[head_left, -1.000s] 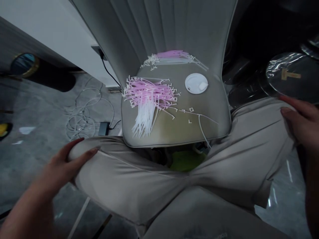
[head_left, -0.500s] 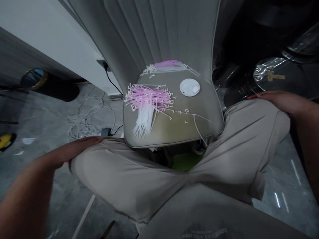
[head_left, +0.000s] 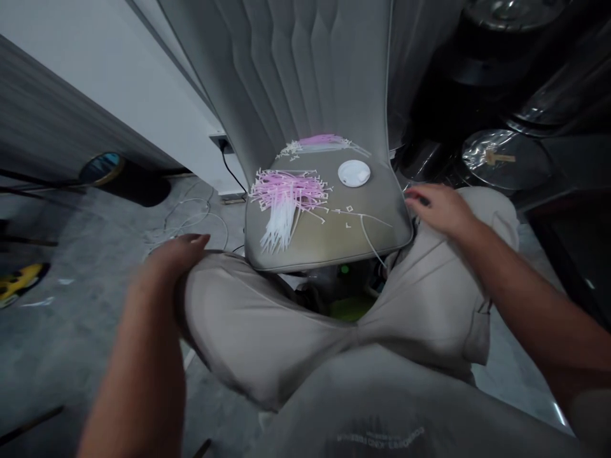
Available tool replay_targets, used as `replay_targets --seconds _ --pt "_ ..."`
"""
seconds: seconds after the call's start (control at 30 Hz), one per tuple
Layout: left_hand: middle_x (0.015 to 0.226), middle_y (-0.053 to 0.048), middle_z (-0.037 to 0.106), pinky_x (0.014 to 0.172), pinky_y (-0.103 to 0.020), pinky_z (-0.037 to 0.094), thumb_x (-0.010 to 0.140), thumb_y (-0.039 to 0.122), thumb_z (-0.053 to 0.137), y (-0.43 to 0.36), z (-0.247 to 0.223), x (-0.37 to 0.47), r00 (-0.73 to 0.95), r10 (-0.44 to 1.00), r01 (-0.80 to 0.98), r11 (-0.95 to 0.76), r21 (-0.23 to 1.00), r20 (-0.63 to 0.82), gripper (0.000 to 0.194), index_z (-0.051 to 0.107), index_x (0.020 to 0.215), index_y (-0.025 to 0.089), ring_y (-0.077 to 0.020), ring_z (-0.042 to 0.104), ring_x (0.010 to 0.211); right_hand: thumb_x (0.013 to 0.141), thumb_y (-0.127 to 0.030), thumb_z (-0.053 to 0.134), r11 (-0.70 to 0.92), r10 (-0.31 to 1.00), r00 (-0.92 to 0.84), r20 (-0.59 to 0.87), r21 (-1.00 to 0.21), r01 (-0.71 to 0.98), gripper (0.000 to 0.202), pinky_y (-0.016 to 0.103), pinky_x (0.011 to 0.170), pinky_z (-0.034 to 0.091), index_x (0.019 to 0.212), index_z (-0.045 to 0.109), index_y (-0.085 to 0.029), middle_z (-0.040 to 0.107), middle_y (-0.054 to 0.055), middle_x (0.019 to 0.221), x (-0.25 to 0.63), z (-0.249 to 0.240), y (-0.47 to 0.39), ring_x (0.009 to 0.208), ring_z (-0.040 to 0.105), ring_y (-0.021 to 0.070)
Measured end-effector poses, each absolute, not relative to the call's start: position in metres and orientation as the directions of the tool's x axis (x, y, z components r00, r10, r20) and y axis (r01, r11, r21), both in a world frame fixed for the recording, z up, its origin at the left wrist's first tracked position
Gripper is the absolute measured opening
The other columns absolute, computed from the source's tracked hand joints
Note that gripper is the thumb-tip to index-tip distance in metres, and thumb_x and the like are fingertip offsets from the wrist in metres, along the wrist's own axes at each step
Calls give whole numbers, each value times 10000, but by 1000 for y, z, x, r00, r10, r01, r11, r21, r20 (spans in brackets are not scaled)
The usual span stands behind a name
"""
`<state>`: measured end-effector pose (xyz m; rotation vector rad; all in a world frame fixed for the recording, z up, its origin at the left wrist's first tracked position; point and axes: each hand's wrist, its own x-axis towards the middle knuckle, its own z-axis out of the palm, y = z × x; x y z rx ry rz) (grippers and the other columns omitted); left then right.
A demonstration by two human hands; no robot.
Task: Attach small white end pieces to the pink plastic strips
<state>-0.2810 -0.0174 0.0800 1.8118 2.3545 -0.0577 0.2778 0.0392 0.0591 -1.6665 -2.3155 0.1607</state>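
Observation:
My left hand [head_left: 180, 253] is just above my left knee, fingers stretched toward the chair with nothing visible in them. Over my right thigh, my right hand [head_left: 442, 207] reaches toward the chair's right edge; its thumb and fingers are apart and hold nothing. Between my knees is the grey padded chair seat [head_left: 305, 245]. On it lies a pile of thin pink-and-white plastic strips [head_left: 286, 191] that look like cable ties. A smaller bundle of strips [head_left: 324, 143] rests by the backrest. Right of the pile sits a round white lid [head_left: 354, 173].
A few loose strips [head_left: 365, 218] and small white bits lie near the seat's front. White cable [head_left: 191, 213] is coiled on the floor at left, beside a dark cylinder [head_left: 138, 181]. Shiny round metal stands [head_left: 506, 159] are at right. A black plug [head_left: 222, 143] is in the wall.
Both hands have lifted from my knees and moved inward toward the chair. The right hand came left to the seat's edge. My view has shifted slightly; the items on the seat lie as before.

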Motion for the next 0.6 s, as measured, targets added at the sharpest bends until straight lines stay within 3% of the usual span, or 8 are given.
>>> replay_targets --seconds 0.07,0.13,0.2,0.37,0.6 --pt "1019 -115 725 735 -411 467 886 656 305 -37 86 -264 -391 906 917 399 17 -159 697 643 1251 168 -317 638 867 904 -389 560 348 931 -365 13 -332 877 361 324 829 476 1213 657 -230 722 56 1052 254 47 29 933 650 217" --pt "1183 -79 679 783 -393 456 919 649 248 -60 90 -243 -454 886 884 461 77 -95 678 542 1362 228 -306 624 989 900 -398 560 345 928 -368 -48 -253 904 391 340 845 477 1236 641 -214 692 92 1108 239 38 19 1004 632 245" --pt "1185 -82 679 784 -391 456 930 634 263 -80 90 -223 -498 866 858 500 120 -49 642 550 1351 243 -311 624 1016 904 -351 545 340 933 -357 -54 -198 919 349 355 858 471 1185 664 -183 660 135 1151 232 32 11 1044 615 269" --pt "1122 -140 674 885 -379 448 961 530 316 -105 83 -203 -331 928 942 316 112 170 571 649 1226 149 -306 610 1091 917 -250 447 310 948 -317 -8 -185 933 263 353 804 463 940 700 -183 669 143 1026 226 24 3 959 622 260" --pt "1098 -173 697 993 -420 413 968 390 383 -118 75 -203 -248 927 964 209 162 281 456 686 1144 99 -322 578 1198 824 -247 531 255 967 -229 115 -385 887 141 323 768 473 829 656 -182 678 79 879 235 25 10 828 623 210"
